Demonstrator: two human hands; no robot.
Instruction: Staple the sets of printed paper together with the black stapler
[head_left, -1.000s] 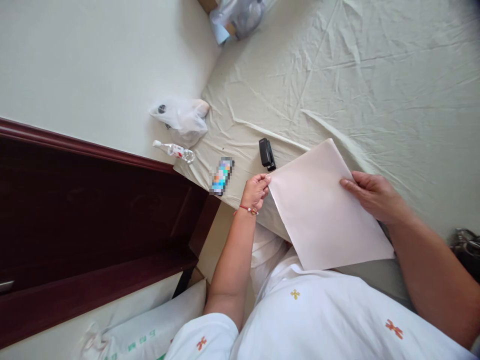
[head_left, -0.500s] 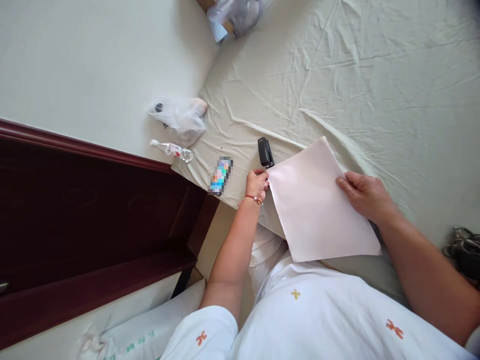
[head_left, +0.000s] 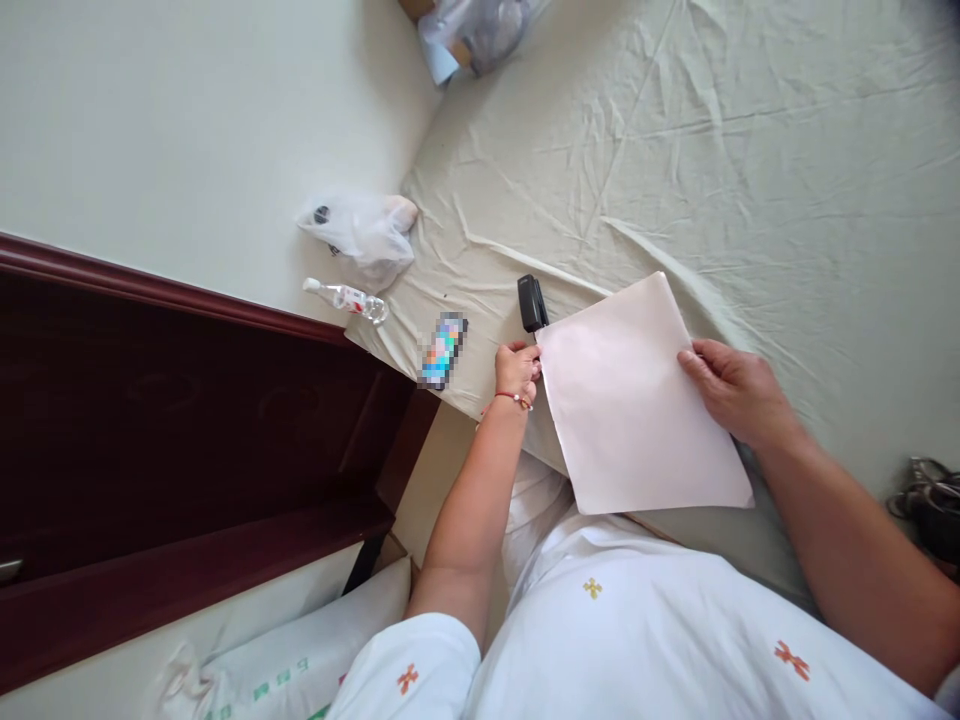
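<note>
A white sheet or thin stack of paper (head_left: 630, 410) is held tilted over the cloth's near edge; how many sheets I cannot tell. My right hand (head_left: 739, 390) pinches its right edge, thumb on top and fingers underneath. On the left edge, close to the upper left corner, my left hand (head_left: 519, 370) grips it with curled fingers, partly hidden. Just beyond that hand a black stapler (head_left: 532, 302) rests on the cloth. The paper's upper left corner meets the stapler's near end; whether it lies between the jaws I cannot make out.
A wrinkled pale green cloth (head_left: 570, 160) covers the surface. To the left lie a phone (head_left: 442, 350), a clear bottle (head_left: 349, 300) and a white plastic bag (head_left: 364, 235). Dark cables or straps (head_left: 930, 505) sit at far right. A dark wooden panel (head_left: 172, 430) stands at left.
The paper has shifted slightly right and its near edge has risen a little. My left hand has slid a bit right and down, leaving the corner by the stapler more visible.
</note>
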